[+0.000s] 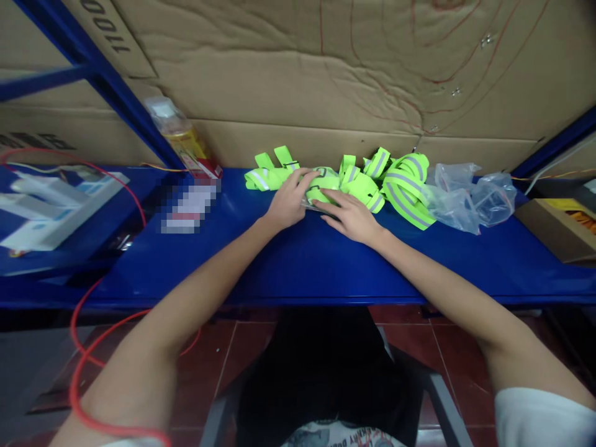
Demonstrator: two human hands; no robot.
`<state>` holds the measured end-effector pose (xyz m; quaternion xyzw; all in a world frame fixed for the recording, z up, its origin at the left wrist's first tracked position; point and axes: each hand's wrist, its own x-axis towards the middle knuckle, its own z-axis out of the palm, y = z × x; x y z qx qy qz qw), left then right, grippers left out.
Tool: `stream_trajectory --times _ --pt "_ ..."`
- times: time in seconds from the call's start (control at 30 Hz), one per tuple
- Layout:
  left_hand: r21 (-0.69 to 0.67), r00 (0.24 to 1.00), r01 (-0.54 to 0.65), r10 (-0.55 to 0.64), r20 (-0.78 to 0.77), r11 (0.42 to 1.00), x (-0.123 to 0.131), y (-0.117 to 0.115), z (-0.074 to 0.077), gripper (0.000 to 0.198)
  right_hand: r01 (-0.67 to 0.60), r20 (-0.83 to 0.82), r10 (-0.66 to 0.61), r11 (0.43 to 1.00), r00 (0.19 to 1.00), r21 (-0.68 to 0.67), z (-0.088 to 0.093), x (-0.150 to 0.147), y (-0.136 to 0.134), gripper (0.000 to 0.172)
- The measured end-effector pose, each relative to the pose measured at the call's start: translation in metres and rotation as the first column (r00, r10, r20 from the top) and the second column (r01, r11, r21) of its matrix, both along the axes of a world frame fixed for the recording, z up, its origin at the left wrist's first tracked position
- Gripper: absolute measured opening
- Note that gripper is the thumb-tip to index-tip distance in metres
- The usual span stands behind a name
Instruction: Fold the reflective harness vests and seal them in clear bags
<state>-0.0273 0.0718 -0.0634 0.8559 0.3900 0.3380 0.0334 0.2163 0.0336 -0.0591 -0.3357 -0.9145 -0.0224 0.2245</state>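
Observation:
A pile of neon yellow-green straps with grey reflective stripes lies along the back of a blue shelf. My left hand rests on one folded strap near the pile's middle, fingers curled over it. My right hand lies beside it with fingers stretched flat, pressing on the same strap and a thin clear bag under it. Another strap lies just left of my left hand.
Crumpled clear plastic bags sit right of the straps. A wrapped bottle stands at the back left, white cartons further left, a brown box at right. Cardboard lines the back wall; a red cable loops below.

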Motion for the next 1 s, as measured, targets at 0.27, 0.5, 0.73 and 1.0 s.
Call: stream_trajectory --times 0.27,0.5,0.73,1.0 --pt "0.080 0.853 -0.521 0.521 0.018 0.850 -0.002 0.043 0.024 0.049 0.067 0.007 -0.067 0.998 0.998 0.010 -0.006 -0.018 0.026 0.046" --pt "-0.038 0.694 -0.720 0.720 -0.027 0.693 -0.018 0.072 0.006 0.061 0.087 0.018 -0.087 0.996 0.996 -0.017 -0.003 -0.025 0.038 0.047" --pt "0.028 0.651 -0.756 0.756 -0.062 0.653 -0.037 0.083 0.007 0.062 0.109 0.017 -0.109 0.994 0.994 0.019 -0.012 -0.019 0.032 0.054" --pt "0.138 0.804 -0.576 0.589 -0.081 0.806 -0.021 0.054 0.000 0.047 0.103 0.027 -0.104 0.994 0.994 0.018 -0.005 -0.016 0.027 0.049"
